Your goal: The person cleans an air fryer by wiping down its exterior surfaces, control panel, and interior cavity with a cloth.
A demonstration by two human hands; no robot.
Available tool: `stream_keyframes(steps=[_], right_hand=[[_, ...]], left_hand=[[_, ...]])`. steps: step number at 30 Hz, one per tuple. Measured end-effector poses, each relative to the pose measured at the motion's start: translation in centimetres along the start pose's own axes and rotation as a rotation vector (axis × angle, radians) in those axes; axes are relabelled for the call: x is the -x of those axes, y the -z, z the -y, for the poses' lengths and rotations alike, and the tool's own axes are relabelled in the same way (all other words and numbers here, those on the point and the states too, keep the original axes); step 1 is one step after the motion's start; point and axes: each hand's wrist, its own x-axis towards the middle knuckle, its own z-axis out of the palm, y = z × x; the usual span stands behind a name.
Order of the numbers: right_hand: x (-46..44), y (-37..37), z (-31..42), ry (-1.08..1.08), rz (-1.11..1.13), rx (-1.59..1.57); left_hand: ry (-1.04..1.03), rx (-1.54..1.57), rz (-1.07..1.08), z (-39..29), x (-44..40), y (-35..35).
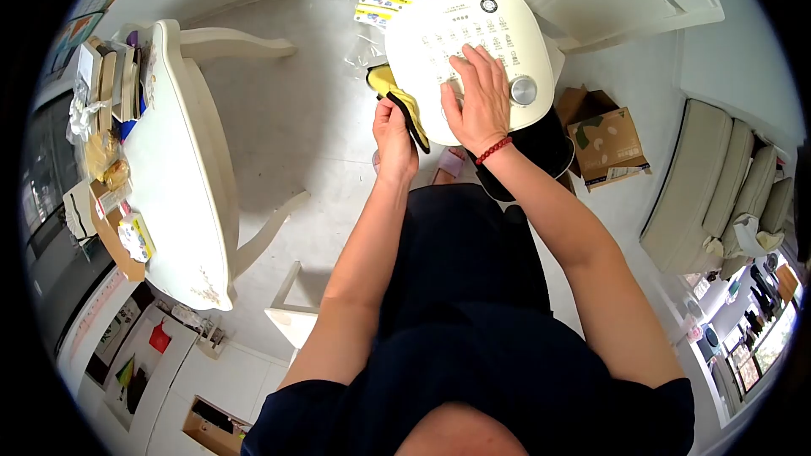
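The left hand has its grip closed on a yellow cloth with black edging, which it holds against the near left side of a white appliance. The right hand lies palm down on the appliance's printed top, its grip open and holding nothing, the thumb spread from the fingers; a red beaded bracelet circles that wrist. A round silver knob sits just right of this hand. Below the appliance's right edge is a black object, partly hidden, and a cardboard box with open flaps stands to its right. Beyond the appliance's upper left edge lie yellow-and-white packets, with clear plastic nearer the cloth. Well apart on the left, a white table carries books and a soft pack; a gray sofa is at far right.
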Motion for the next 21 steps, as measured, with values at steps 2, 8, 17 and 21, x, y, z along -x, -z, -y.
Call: stream_keyframes(steps=[2,8,17,21], right_hand=[[0.1,0.0,0.0,0.012,-0.002,0.0],[0.2,0.1,0.0,0.017,-0.005,-0.012],[0.1,-0.2,-0.2,0.033,0.009,0.01],[0.5,-0.2,0.0,0.027,0.001,-0.006]], left_hand=[[-0.013,-0.05,0.001,-0.7,-1.7,0.0],[-0.127,-0.291,0.079,-4.5,-8.8,-2.5],[-0.004,-0.342,0.058,0.6,1.7,2.8],[-0.055,-0.334,-0.018,-0.8,-2.3,1.4]])
